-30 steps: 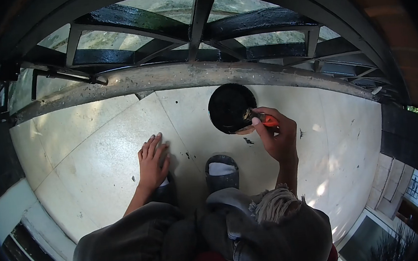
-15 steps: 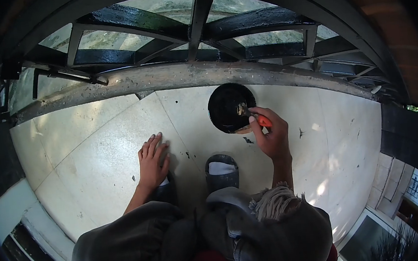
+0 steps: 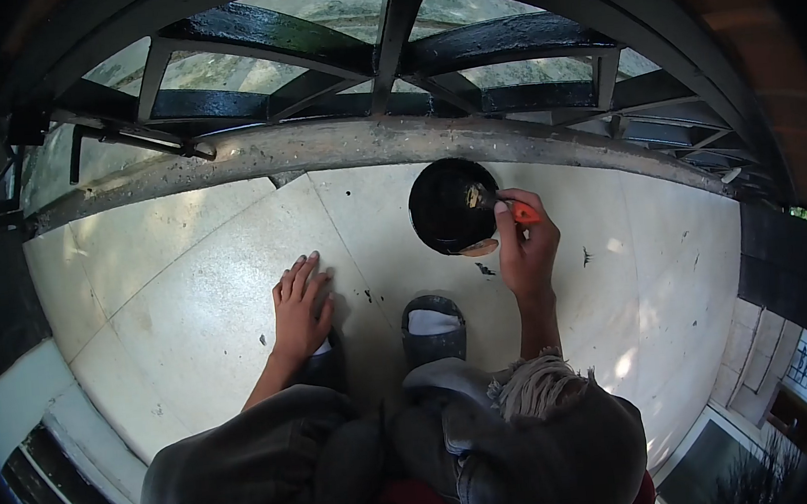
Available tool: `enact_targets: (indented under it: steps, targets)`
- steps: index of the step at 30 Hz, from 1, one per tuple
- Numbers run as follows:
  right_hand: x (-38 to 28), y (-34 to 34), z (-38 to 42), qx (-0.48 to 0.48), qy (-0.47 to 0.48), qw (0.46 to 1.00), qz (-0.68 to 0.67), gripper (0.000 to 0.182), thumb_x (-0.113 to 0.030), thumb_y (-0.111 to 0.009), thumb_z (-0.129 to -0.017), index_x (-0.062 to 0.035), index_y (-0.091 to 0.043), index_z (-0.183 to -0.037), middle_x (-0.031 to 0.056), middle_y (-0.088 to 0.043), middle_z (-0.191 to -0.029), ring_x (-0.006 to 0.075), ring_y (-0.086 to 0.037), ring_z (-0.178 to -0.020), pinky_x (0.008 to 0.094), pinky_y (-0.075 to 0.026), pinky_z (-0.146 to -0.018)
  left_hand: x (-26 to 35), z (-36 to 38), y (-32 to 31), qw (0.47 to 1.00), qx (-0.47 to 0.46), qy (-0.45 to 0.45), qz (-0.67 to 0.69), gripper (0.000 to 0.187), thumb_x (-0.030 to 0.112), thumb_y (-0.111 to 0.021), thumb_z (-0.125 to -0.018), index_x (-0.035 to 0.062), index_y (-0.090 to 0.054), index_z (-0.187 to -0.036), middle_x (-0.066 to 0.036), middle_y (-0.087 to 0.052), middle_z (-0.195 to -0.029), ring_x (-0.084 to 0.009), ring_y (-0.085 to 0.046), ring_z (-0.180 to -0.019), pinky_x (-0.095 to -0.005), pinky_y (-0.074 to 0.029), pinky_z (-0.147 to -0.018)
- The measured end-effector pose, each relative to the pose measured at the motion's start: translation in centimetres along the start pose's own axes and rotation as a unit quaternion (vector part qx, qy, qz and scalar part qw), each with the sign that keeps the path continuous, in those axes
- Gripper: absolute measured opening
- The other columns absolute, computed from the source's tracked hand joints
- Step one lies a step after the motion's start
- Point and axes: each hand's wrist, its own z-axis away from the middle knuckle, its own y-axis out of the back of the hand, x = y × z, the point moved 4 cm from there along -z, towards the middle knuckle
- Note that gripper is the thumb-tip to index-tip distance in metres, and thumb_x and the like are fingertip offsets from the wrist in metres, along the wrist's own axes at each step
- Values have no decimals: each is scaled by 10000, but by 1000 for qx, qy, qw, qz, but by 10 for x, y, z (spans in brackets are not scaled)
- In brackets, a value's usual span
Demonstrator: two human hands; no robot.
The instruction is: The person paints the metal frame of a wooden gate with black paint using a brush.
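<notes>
My right hand (image 3: pixel 529 251) grips a paintbrush by its orange handle (image 3: pixel 524 213), fingers wrapped round it. The bristle end, with a pale brownish patch, lies over the inside of a round black paint container (image 3: pixel 437 213) on the floor. Dark contents make the container's inside look black. Beneath its near rim a small brownish piece (image 3: pixel 480 247) shows. My left hand (image 3: pixel 299 309) holds nothing; its fingers are stretched out and a little apart, over the tiles beside my left slipper (image 3: pixel 330 366).
Beyond the container runs a worn grey sill (image 3: pixel 337 145), and above it a black metal gate (image 3: pixel 500 42) with glossy bars. Dark flecks (image 3: pixel 486 269) dot the pale tiled floor (image 3: pixel 187 300). My right slipper (image 3: pixel 436 345) stands close in front of the container.
My right hand has moved slightly up and the brush has turned a little over the container. My left hand keeps its spread pose. The whole view has shifted slightly.
</notes>
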Motion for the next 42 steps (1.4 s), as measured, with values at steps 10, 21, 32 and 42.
enact_targets:
  steps: [10, 21, 32, 42]
  targets:
    - [-11, 3, -5, 0, 41, 999, 34, 171, -157, -631, -1001, -11, -674, -1080, 67, -679, -818, 112, -573, -638, 251, -440, -580, 1, 0, 2, 1000, -23, 12, -11, 442, 176, -667, -881, 99, -578, -1307, -114, -393, -1584, -316, -322, -1489, -514, -249, -1197]
    - [100, 15, 3, 155, -222, 804, -530, 297, -277, -476, -1055, -17, -616, -1030, 31, -511, -680, 136, -442, -490, 290, -322, -499, -1, 0, 0, 1000, -16, -18, -15, 425, 140, -674, -866, 79, -594, -1279, -145, -391, -1588, -370, -332, -1475, -515, -261, -1170]
    - [155, -5, 19, 95, -300, 681, -661, 261, -274, -478, -1036, -80, -647, -992, 13, -488, -668, 144, -419, -492, 299, -335, -518, 3, -1, -3, 999, -11, -17, -38, 432, 136, -669, -865, 66, -592, -1284, -166, -388, -1584, -380, -334, -1469, -499, -252, -1168]
    - [138, 13, -2, 129, -248, 765, -580, 251, -260, -493, -1033, -33, -599, -1017, 44, -541, -718, 157, -499, -592, 294, -378, -534, 5, -3, -5, 999, -4, -10, -45, 395, 138, -658, -876, 59, -604, -1258, -172, -413, -1570, -390, -346, -1458, -508, -253, -1166]
